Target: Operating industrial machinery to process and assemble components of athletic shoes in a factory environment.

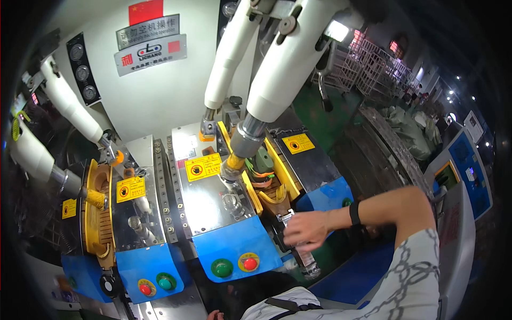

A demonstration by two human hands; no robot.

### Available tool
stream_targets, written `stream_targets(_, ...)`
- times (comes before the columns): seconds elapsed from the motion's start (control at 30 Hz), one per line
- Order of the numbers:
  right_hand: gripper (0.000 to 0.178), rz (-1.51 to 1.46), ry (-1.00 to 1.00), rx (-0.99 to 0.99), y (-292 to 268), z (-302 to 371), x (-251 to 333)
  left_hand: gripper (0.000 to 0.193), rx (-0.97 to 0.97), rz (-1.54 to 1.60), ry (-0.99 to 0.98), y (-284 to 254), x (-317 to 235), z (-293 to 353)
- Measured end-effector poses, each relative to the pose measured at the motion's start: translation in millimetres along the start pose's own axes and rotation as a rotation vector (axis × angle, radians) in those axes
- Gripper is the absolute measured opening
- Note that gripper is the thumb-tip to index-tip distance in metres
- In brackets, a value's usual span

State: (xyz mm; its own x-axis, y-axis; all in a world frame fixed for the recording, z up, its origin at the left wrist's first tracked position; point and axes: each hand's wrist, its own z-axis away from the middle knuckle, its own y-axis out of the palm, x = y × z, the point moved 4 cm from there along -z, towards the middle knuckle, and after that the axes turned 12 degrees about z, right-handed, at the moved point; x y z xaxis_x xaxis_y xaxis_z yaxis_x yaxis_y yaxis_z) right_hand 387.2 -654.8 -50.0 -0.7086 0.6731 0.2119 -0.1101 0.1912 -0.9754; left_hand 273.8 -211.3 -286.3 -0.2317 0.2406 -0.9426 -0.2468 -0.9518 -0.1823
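Patterned white shirt (pixel 408 274) is before the right yellow cradle (pixel 285 172), with left hand (pixel 216 315) front-left, green shoe-like piece (pixel 261 161) inside, right hand (pixel 308 229) in front, fingers curled at silver bar (pixel 307 259), seemingly adjusting, next needing steadiness, both grips I cannot tell.

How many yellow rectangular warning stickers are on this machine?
4 in view. Flanking the left yellow-walled trough: a first sticker left, a second sticker right. Flanking the right yellow-walled trough: a third sticker left, a fourth sticker right. Others may be hidden.
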Motion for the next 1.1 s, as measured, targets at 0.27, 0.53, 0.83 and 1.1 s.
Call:
stream_targets(0.27,0.026,-0.096,0.682,0.191,30.6,1.3,-24.6,0.031,-0.028,-0.074,-0.160,31.7,-7.3,11.5)
stream_targets(0.53,0.038,0.055,0.980,0.041,1.5,8.2,-22.7,0.028,0.035,-0.114,0.143,43.1,-39.2,-40.1)
stream_targets(0.83,0.023,-0.136,-0.214,0.127,25.1,-11.5,0.7,0.028,-0.025,-0.106,-0.162,17.4,-4.8,19.2)
stream_targets(1.1,0.032,-0.068,1.527,-0.060,22.9,16.7,-36.7,0.026,0.057,-0.122,0.118,33.4,-18.8,-27.0)
